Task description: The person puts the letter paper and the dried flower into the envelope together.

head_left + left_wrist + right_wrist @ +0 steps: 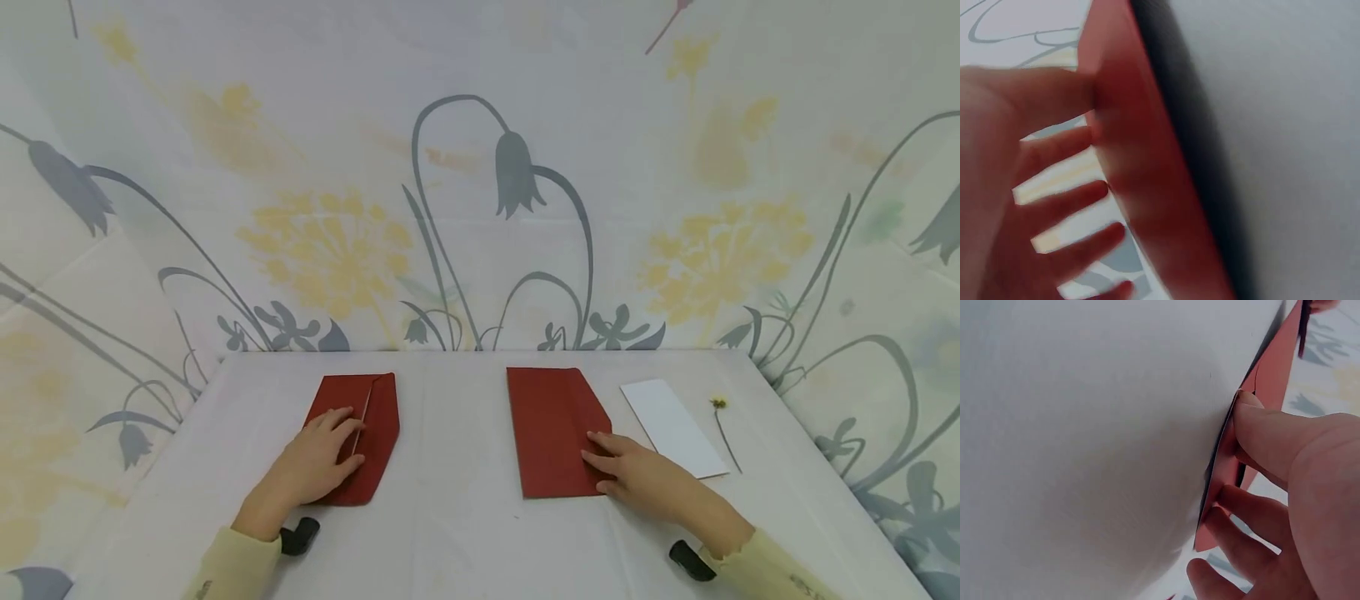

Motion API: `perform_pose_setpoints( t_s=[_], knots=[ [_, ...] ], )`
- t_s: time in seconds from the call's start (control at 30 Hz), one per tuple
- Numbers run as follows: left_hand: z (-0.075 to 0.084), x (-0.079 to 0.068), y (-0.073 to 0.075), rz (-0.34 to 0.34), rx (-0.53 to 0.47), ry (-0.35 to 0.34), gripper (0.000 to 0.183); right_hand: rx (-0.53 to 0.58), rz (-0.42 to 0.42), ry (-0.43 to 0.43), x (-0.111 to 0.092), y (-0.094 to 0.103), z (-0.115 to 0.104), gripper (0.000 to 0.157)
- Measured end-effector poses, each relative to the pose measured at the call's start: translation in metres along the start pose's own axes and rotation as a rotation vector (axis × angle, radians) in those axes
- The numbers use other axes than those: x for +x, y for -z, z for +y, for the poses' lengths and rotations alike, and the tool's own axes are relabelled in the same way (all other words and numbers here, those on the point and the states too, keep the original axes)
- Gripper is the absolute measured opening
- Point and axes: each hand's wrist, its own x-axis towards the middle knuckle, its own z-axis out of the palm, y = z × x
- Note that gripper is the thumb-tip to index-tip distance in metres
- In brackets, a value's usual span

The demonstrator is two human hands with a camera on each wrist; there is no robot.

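On the left of the white table lies a red envelope [384,425], its pointed flap toward the right and a thin pale slit along the flap's edge. My left hand [318,454] rests on it with the fingers spread and nothing gripped. A second red envelope [546,433] lies right of the middle, its flap folded out to the right. The fingers of my right hand [637,477] touch this flap near its lower right edge. In the right wrist view, thumb and fingertips [1247,403] lie along the red paper [1275,372]. Part of the flap is hidden under the fingers.
A white card [667,421] lies right of the second envelope, partly behind my right hand. Farther right is a small yellow flower [719,403] on a thin stem. Patterned fabric [465,208] rises behind the table. Black wrist devices [300,536] sit at both cuffs.
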Motion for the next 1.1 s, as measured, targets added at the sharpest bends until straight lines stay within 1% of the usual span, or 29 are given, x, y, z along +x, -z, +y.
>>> perform_pose_setpoints(
  t_s=[0.1, 0.2, 0.27, 0.33, 0.4, 0.5, 0.6, 0.7, 0.83, 0.9, 1.0, 1.1],
  knots=[
    [0.003, 0.004, 0.002, 0.098, 0.076, -0.016, 0.032, -0.025, 0.016, -0.002, -0.001, -0.002, -0.004, 0.046],
    [0.011, 0.007, 0.005, 0.204, 0.112, -0.039, 0.023, -0.038, 0.026, -0.009, -0.003, -0.004, -0.007, 0.045],
    [0.017, 0.010, 0.006, 0.243, 0.096, -0.060, 0.017, -0.041, 0.028, -0.013, -0.003, -0.005, -0.009, 0.045],
    [0.024, 0.013, 0.006, 0.243, 0.042, -0.075, 0.013, -0.041, 0.027, -0.014, -0.003, -0.005, -0.010, 0.044],
    [0.032, 0.016, 0.005, 0.207, -0.034, -0.074, 0.012, -0.042, 0.025, -0.016, -0.003, -0.005, -0.011, 0.044],
    [0.044, 0.021, 0.000, 0.121, -0.167, -0.047, 0.014, -0.046, 0.030, -0.017, -0.003, -0.005, -0.012, 0.044],
    [0.054, 0.028, -0.007, 0.050, -0.269, -0.044, 0.018, -0.047, 0.038, -0.017, -0.003, -0.007, -0.012, 0.044],
    [0.064, 0.038, -0.016, -0.001, -0.329, -0.088, 0.021, -0.040, 0.041, -0.020, -0.004, -0.010, -0.011, 0.044],
    [0.080, 0.054, -0.029, -0.059, -0.360, -0.171, 0.023, -0.021, 0.040, -0.028, -0.004, -0.012, -0.009, 0.045],
    [0.089, 0.061, -0.034, -0.091, -0.397, -0.202, 0.024, -0.014, 0.041, -0.029, -0.004, -0.013, -0.008, 0.045],
    [0.103, 0.073, -0.041, -0.140, -0.480, -0.233, 0.025, -0.003, 0.045, -0.033, -0.006, -0.015, -0.007, 0.046],
    [0.116, 0.084, -0.044, -0.183, -0.557, -0.243, 0.028, 0.003, 0.044, -0.035, -0.006, -0.016, -0.008, 0.046]
  ],
)
